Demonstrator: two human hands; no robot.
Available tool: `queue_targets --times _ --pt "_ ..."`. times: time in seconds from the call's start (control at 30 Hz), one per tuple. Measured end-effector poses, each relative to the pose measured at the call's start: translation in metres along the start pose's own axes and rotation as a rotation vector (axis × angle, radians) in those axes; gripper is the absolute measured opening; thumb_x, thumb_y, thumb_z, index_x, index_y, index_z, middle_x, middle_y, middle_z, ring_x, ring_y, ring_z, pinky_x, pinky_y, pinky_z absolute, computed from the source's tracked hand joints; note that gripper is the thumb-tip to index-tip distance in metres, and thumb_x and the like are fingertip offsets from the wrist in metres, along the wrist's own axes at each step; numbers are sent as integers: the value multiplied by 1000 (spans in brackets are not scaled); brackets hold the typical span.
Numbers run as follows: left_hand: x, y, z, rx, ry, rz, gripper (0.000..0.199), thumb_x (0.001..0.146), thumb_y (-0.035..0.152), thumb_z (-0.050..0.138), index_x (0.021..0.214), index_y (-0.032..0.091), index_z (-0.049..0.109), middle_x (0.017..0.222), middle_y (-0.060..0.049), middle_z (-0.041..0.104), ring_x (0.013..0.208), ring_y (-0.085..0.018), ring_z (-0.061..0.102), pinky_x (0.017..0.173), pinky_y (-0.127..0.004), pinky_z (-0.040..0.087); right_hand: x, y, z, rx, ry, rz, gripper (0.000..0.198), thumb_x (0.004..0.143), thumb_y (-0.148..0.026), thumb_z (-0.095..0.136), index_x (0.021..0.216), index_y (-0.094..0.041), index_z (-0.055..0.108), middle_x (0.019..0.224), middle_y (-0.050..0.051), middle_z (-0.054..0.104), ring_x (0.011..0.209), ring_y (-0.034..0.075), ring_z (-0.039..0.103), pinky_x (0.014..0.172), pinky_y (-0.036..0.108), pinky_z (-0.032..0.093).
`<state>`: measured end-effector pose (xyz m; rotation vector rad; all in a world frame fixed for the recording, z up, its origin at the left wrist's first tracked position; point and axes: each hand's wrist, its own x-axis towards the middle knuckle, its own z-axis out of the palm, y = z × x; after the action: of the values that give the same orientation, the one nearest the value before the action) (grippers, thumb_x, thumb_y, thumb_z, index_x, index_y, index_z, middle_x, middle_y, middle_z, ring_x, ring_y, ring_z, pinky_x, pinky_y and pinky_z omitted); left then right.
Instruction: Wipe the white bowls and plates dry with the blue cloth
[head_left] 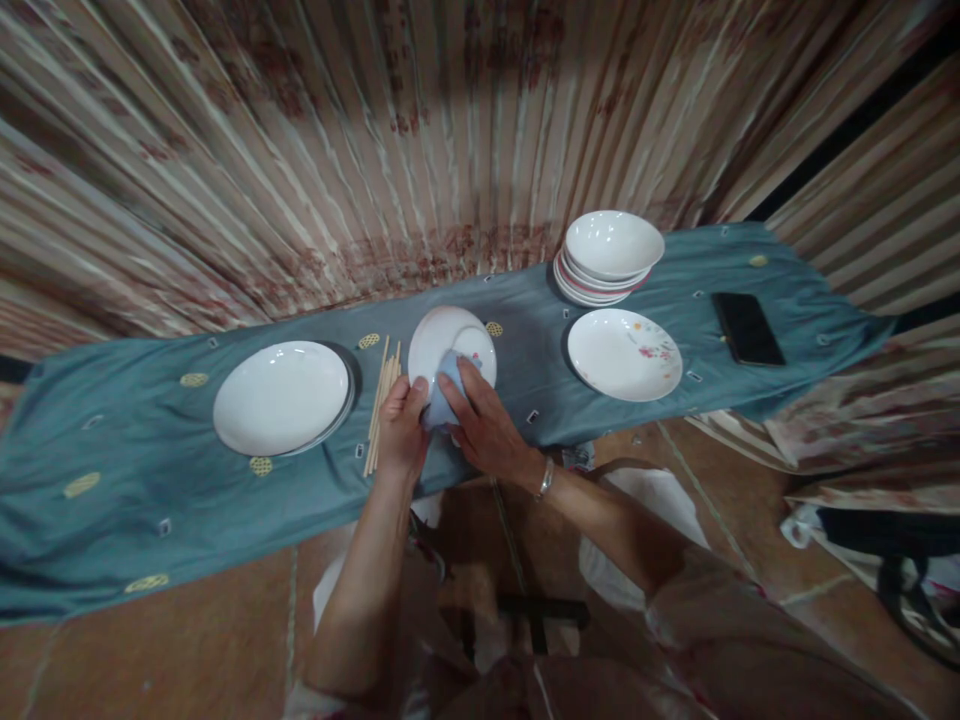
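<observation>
A round white bowl (435, 335) with a small coloured print is held over the middle of the cloth-covered table. My left hand (403, 425) is closed on its near left rim, thumb on top and the other fingers mostly hidden. My right hand (484, 420) grips a light blue cloth (444, 397) and presses it against the inside of the bowl. Several wooden chopsticks (384, 400) lie just left of the bowl, close beside my left hand.
At the left is a stack of white plates (281, 397). Stacked white bowls (615, 245) stand at the back right, behind a flower-printed plate (624, 355). A dark phone (748, 328) lies farther right on the green tablecloth (112, 500). A pleated curtain (420, 150) hangs behind the table.
</observation>
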<state>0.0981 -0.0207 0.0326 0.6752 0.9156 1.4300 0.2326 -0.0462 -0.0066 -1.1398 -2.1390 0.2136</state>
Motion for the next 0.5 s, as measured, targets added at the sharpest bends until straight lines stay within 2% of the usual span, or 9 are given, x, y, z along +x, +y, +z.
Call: queue_targets --times 0.3,0.5 --pt "0 0 1 59 3 27 13 72 26 83 73 20 72 72 1 66 60 -9 54 53 -18 44 25 -2 -20 -44 2 -2 60 102 -34 38 158 -15 32 168 12 26 160 29 7 128 59 20" --pt "-4 3 2 76 -68 19 21 69 31 86 69 19 70 66 2 59 59 -9 49 53 -19 40 39 2 -29 -62 16 -10 58 102 -37 33 154 -14 39 166 13 32 159 28 12 127 56 19"
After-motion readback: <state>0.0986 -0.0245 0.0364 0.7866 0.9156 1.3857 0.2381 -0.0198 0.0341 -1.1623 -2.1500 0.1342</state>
